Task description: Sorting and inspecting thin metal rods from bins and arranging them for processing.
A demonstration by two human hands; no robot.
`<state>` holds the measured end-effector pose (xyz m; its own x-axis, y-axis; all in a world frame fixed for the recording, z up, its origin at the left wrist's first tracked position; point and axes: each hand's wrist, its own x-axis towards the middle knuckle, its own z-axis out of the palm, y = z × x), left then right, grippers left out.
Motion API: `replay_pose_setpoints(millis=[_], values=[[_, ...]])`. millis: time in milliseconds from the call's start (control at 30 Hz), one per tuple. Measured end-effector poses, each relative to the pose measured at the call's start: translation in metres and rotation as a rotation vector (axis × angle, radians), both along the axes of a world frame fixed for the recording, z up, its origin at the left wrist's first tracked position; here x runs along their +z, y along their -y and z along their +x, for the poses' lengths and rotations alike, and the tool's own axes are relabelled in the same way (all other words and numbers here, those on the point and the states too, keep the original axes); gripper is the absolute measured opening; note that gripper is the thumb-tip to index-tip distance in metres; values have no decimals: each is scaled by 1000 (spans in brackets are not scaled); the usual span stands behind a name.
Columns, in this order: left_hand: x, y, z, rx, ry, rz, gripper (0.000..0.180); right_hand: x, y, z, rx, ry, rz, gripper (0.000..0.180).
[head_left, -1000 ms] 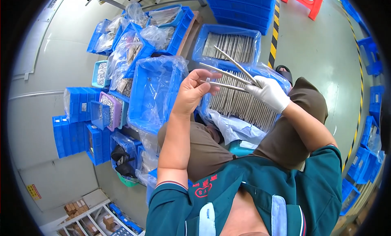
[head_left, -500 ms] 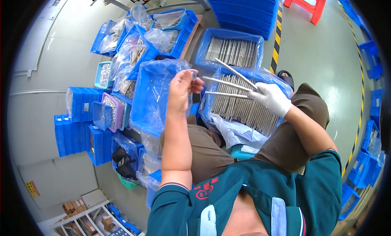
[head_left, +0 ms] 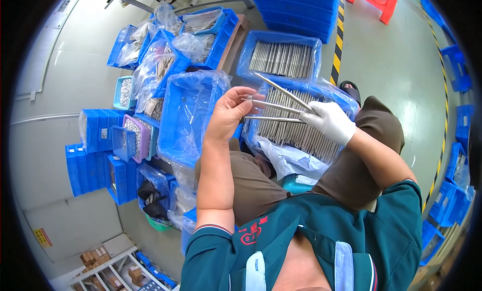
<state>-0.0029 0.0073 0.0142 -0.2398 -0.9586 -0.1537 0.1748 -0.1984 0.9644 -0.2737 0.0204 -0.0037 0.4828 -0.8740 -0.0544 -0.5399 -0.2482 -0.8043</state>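
Three slim metal rods [head_left: 281, 88] fan out from my right hand [head_left: 329, 121], which wears a white glove and grips them at one end. Their free ends point left. My bare left hand [head_left: 232, 112] pinches a small grey metal piece [head_left: 249, 97] at the tip of the middle rod; whether it sits around the tip or only touches it I cannot tell. Below the rods stands a blue bin [head_left: 253, 133] lined with clear plastic, filled with rows of similar rods. Crumpled white sheeting [head_left: 286, 158] lies over its near edge.
Left of my left hand is a large plastic-lined blue bin [head_left: 168, 118]. Another bin of rods [head_left: 246, 55] stands farther off. Small baskets [head_left: 143, 138] of shiny metal parts and stacked blue crates [head_left: 80, 165] are at the left. A red stool [head_left: 384, 7] stands far right.
My left hand has moved right and slightly down, bringing the small metal piece from beside the rods to the middle rod's tip. My right hand still grips the rods and has shifted slightly left.
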Motion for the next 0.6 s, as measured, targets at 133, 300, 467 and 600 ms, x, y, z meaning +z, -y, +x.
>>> replay_pose_setpoints(millis=[133, 300, 467, 600], values=[[-4, -1, 5, -71, -1, 4, 29, 1, -1, 1, 20, -12, 62, 27], [4, 7, 34, 231, 219, -9, 27, -2, 2, -7, 29, -39, 24, 31], [-3, 7, 13, 141, 112, -34, 31, -7, -4, 2, 182, -74, 24, 33], [-8, 6, 7, 46, 156, -33, 38, -6, -6, 3, 198, -52, 23, 33]])
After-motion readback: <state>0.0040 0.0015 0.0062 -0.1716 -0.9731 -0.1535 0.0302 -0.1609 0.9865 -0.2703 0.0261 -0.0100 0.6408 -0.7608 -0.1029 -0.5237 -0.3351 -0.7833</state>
